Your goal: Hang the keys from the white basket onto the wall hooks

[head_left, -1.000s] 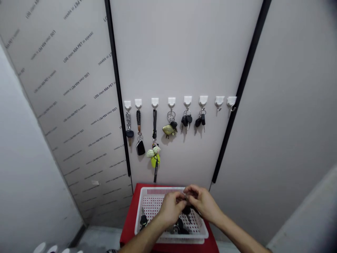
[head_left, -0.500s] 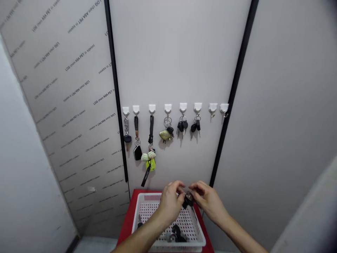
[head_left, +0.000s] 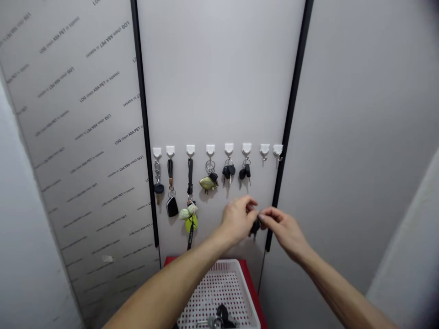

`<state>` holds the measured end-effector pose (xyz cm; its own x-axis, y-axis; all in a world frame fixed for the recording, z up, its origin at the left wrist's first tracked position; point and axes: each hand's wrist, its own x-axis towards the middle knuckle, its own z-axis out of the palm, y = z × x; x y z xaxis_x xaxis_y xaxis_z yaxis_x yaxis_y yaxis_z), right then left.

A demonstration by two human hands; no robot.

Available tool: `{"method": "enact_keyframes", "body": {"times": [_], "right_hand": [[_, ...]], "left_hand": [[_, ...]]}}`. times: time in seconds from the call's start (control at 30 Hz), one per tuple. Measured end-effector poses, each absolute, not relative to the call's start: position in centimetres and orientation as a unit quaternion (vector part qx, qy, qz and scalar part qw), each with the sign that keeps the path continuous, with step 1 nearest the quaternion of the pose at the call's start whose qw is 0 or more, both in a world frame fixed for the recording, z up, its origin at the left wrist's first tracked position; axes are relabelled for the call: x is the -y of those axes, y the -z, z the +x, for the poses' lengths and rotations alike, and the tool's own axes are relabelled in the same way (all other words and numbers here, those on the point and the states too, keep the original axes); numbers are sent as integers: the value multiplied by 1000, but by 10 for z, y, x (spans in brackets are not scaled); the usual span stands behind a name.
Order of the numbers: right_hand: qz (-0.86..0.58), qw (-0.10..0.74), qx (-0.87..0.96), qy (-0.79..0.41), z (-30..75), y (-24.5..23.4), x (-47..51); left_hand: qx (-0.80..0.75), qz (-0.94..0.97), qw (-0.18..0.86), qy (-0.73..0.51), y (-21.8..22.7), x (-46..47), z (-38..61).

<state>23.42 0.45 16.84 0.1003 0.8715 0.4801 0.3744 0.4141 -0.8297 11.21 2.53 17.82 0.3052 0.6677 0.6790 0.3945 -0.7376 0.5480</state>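
Holding a dark key bunch [head_left: 254, 227] in front of the pale wall panel [head_left: 219, 91], pinched between the narrowly closed fingers of the left hand [head_left: 236, 220] and right hand [head_left: 283, 233]. Bunch is hanging just left of a black vertical strip [head_left: 291, 114], below and right of a row of white adhesive hooks [head_left: 210, 150], six of them carrying key sets. Below the hands, a white plastic basket [head_left: 236, 264] is sitting on a red surface [head_left: 168, 261], with more keys [head_left: 222, 315] lying inside.
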Motion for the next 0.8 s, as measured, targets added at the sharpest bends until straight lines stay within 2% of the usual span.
{"method": "enact_keyframes", "body": {"times": [0.17,0.37,0.63,0.8], "right_hand": [[-452,653,558,-242,243,-229,-24],[-441,705,513,-212,247,-271,-48],[-514,696,473,-165,252,-276,-72],[-520,684,481,-174,256,-262,-72]], "left_hand": [[-313,773,40,-550,-224,-32,123],[-337,809,-31,-480,-253,-42,133],[-379,841,-93,-375,-265,-51,139],[-322,858,-76,-393,-231,-39,129]]}}
